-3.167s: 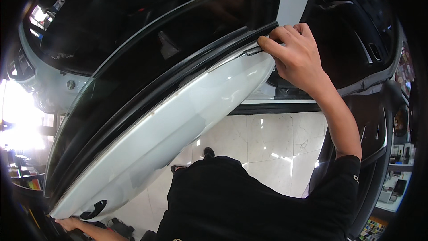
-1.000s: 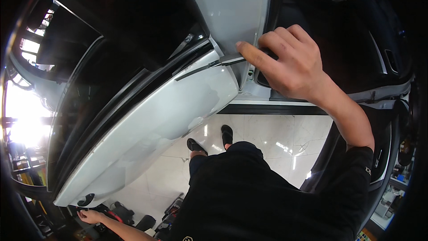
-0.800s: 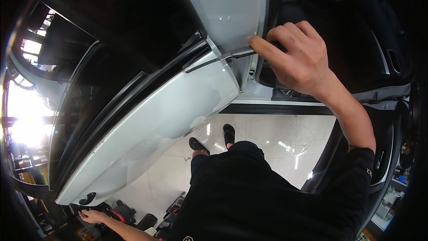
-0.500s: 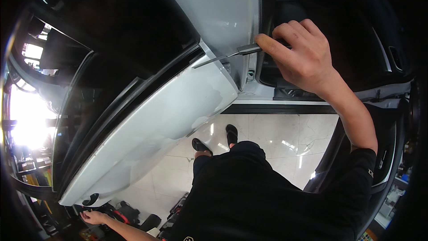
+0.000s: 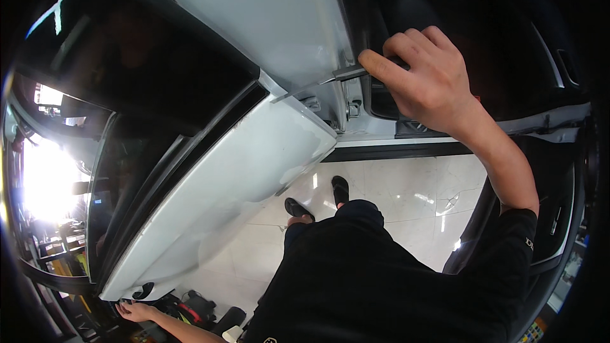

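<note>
The tool (image 5: pixel 346 74) is gripped in the right hand (image 5: pixel 424 82), right of centre in the upper half of the frame; the thumb and curled fingers are closed around its dark handle, with no slack apparent. The thin blade (image 5: pixel 304 91) is pointed left and slightly down, its tip at the upper corner of the white door (image 5: pixel 219 165). Whether the tip is touching cannot be told. The blade should be held at a shallow angle and guided lightly, since paint could be marked by a steep tip. The door should be steadied before force is applied.

The right forearm (image 5: pixel 508 162) is raised from the lower right, the elbow bent and the back of the hand turned upward. The left hand (image 5: pixel 135 310) is placed at lower left, just beside the black door handle (image 5: pixel 143 290), fingers loosely bent; whether the door edge is held cannot be told.

Beyond, pale floor tiles (image 5: pixel 413 181) are seen.
</note>
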`<state>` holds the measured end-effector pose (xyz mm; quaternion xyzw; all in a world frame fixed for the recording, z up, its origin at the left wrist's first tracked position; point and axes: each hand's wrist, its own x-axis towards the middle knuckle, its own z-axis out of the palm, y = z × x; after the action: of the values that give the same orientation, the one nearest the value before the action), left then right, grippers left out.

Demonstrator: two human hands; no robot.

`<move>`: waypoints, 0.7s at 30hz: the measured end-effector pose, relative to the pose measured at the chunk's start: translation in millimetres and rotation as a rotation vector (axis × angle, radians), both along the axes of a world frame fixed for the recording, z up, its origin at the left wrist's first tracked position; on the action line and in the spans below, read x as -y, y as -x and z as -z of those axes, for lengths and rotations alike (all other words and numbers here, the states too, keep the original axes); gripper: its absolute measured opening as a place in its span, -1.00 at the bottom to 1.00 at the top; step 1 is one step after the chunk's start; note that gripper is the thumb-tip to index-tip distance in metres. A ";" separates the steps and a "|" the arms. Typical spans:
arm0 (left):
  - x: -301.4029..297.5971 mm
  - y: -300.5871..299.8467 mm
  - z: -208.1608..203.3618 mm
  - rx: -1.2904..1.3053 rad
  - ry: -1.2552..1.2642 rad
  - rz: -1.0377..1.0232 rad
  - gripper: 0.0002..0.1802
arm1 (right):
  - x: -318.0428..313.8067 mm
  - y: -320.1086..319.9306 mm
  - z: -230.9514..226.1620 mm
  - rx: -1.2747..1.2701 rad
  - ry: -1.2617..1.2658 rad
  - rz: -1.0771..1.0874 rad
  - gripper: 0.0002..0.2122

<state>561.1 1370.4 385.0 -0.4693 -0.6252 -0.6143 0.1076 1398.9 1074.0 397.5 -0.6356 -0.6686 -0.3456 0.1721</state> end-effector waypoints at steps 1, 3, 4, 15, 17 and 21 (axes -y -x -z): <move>0.5 -8.5 -5.0 0.009 0.002 0.008 -0.60 | 0.4 -0.7 1.3 -0.004 0.001 0.004 -0.62; -3.7 -20.3 -11.4 0.016 -0.004 0.014 -0.60 | 1.2 -1.9 3.8 -0.010 0.003 0.014 -0.63; -4.3 -23.1 -15.0 0.019 -0.008 0.015 -0.60 | 1.3 -2.8 5.1 -0.011 -0.002 0.013 -0.63; -16.4 -24.3 -13.8 -0.116 -0.012 0.092 -0.52 | 8.9 3.4 14.1 -0.192 0.061 0.010 -0.64; -16.8 -24.9 -14.7 -0.107 -0.010 0.094 -0.52 | 10.7 10.0 23.0 -0.322 0.089 0.007 -0.67; -16.7 -36.9 -17.3 -0.063 -0.028 0.113 -0.52 | 11.0 27.0 45.3 -0.616 0.086 -0.021 -0.73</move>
<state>598.0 1387.1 402.3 -0.5214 -0.5855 -0.6129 0.0987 1371.9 1063.0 352.2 -0.7103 -0.6055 -0.1062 0.3429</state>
